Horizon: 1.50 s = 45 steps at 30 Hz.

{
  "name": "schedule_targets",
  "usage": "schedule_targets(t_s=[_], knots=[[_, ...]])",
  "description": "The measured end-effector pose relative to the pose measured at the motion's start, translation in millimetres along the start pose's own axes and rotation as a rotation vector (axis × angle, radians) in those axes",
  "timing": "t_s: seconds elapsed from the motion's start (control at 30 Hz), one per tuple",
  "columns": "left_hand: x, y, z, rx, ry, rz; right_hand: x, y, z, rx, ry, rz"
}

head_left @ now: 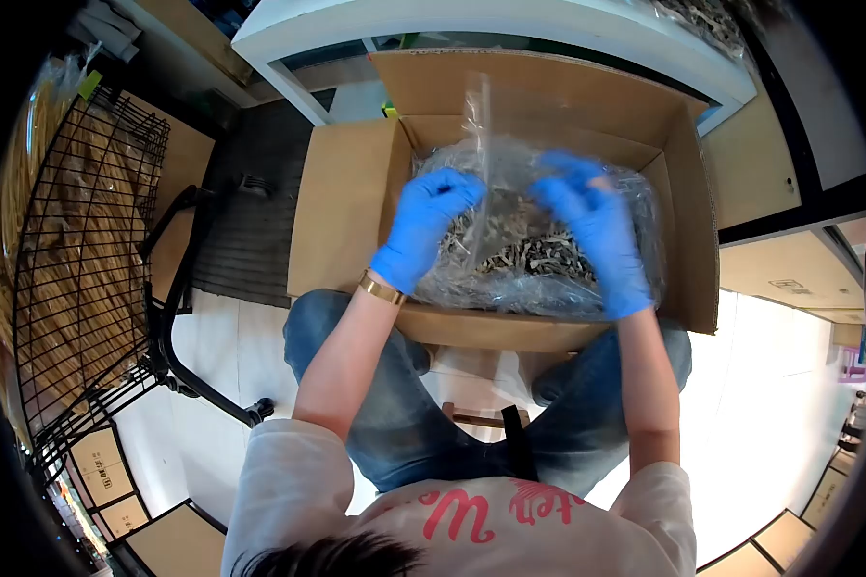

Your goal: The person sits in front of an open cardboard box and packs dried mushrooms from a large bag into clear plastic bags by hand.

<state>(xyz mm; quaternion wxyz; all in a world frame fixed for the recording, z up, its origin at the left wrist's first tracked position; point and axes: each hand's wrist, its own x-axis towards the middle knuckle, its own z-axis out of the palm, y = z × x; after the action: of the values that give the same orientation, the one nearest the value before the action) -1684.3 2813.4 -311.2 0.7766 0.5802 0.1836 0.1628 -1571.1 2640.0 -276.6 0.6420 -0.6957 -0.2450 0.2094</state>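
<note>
Both my hands wear blue gloves over an open cardboard box (346, 207). Inside it, a large clear plastic liner (510, 296) holds dark and pale dried strips (539, 255). My left hand (431, 219) has its fingers pinched together at the side of a small clear zip bag (478, 173), which stands upright above the strips. To the right of that bag is my right hand (592, 221), its fingers apart but blurred by motion. Nothing can be made out between them.
A black wire basket (87, 260) with long tan sticks stands at the left, beside a black curved metal frame (168, 332). Behind the box is a white table (491, 21). Wooden cabinets (789, 260) stand at the right. My knees flank the box's near edge.
</note>
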Motion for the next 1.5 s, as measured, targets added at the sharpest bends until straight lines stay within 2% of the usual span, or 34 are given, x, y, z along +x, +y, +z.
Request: schedule_targets(t_s=[0.03, 0.07, 0.13, 0.3, 0.4, 0.53, 0.6, 0.63, 0.67, 0.7, 0.73, 0.77, 0.8, 0.83, 0.87, 0.9, 0.97, 1.0, 1.03, 1.1, 1.13, 1.17, 1.23, 1.27, 1.3, 1.43, 1.5], knots=[[-5.5, -1.6, 5.8, 0.015, -0.065, 0.003, -6.1, 1.5, 13.9, 0.056, -0.123, 0.199], [-9.6, -2.7, 7.6, 0.098, -0.182, -0.034, -7.0, 9.6, 21.1, 0.058, -0.115, 0.206], [-15.0, -16.3, 13.8, 0.068, -0.195, -0.067, -6.1, 26.2, 27.6, -0.096, -0.227, 0.262], [-20.1, -16.1, 21.5, -0.092, -0.225, -0.159, -9.2, 17.3, 10.0, 0.029, -0.376, 0.235], [-23.3, -12.6, 25.0, -0.211, -0.236, -0.1, -12.4, 6.0, 3.1, 0.067, -0.43, 0.194], [-26.8, -16.3, 19.9, -0.318, -0.229, -0.149, -14.2, 8.0, 0.3, 0.106, -0.512, 0.181], [-24.6, -18.1, 6.8, -0.657, -0.049, -0.257, -13.6, 11.2, 1.2, 0.17, -0.46, 0.181], [-20.8, -17.2, 0.6, -0.654, -0.05, -0.26, -12.8, 13.2, 2.4, 0.234, -0.403, 0.175], [-16.0, -9.4, -2.5, -0.624, -0.029, -0.149, -11.5, 16.1, 3.8, 0.237, -0.401, 0.175], [-13.1, -2.2, -4.3, -0.594, -0.006, -0.036, -9.8, 20.2, 4.8, 0.102, -0.334, 0.171], [-12.6, 3.3, -5.1, -0.178, -0.001, 0.131, -7.6, 23.9, 5.7, -0.034, -0.27, 0.165], [-15.7, 9.0, -2.5, -0.178, 0.004, 0.134, -5.5, 25.6, 6.6, -0.17, -0.206, 0.156], [-20.2, 14.4, 1.9, 0.324, 0.042, 0.268, -4.5, 26.0, 7.9, -0.168, -0.208, 0.156], [-22.9, 15.9, 5.6, 0.829, 0.075, 0.392, -4.3, 26.7, 9.1, -0.394, -0.057, -0.002], [-23.8, 13.7, 9.4, 0.907, 0.069, 0.438, -4.7, 27.3, 10.2, -0.618, 0.098, -0.16], [-25.3, 10.5, 13.3, 0.906, 0.069, 0.433, -4.1, 27.9, 10.5, -0.619, 0.095, -0.156], [-29.4, 2.3, 20.6, 0.901, 0.014, 0.348, -2.1, 28.1, 10.4, -0.842, 0.148, -0.913], [-30.0, -1.4, 24.2, 0.856, 0.021, 0.355, -3.2, 26.4, 10.0, -0.824, 0.009, -1.005], [-29.6, -3.7, 26.2, 0.854, 0.028, 0.355, -3.7, 27.6, 11.4, -0.823, 0.002, -1.01], [-30.9, -5.7, 26.6, 0.754, 0.021, 0.397, -7.4, 31.5, 18.9, -0.606, 0.136, -0.955], [-31.9, -4.2, 25.1, 0.755, 0.023, 0.395, -9.8, 29.8, 22.0, -0.579, 0.219, -0.82], [-33.0, -0.4, 24.2, 0.766, 0.003, 0.387, -7.4, 35.9, 19.5, -0.577, 0.216, -0.82], [-33.6, 1.9, 23.9, 0.774, -0.01, 0.38, 1.6, 52.0, 10.4, -0.244, -0.098, 0.057], [-33.5, 1.8, 24.7, 0.754, -0.059, 0.499, 0.5, 38.7, 13.1, 0.083, -0.24, 0.204], [-33.4, 1.8, 25.3, 0.732, -0.11, 0.617, -2.0, 29.6, 16.2, 0.082, -0.242, 0.204], [-35.7, 1.7, 25.1, 0.907, -0.155, 0.742, -10.1, 13.2, 19.5, -0.011, -0.228, 0.3], [-34.9, -1.2, 22.0, 1.051, -0.2, 0.859, -3.0, 16.2, 8.8, -0.333, -0.22, 0.477]])
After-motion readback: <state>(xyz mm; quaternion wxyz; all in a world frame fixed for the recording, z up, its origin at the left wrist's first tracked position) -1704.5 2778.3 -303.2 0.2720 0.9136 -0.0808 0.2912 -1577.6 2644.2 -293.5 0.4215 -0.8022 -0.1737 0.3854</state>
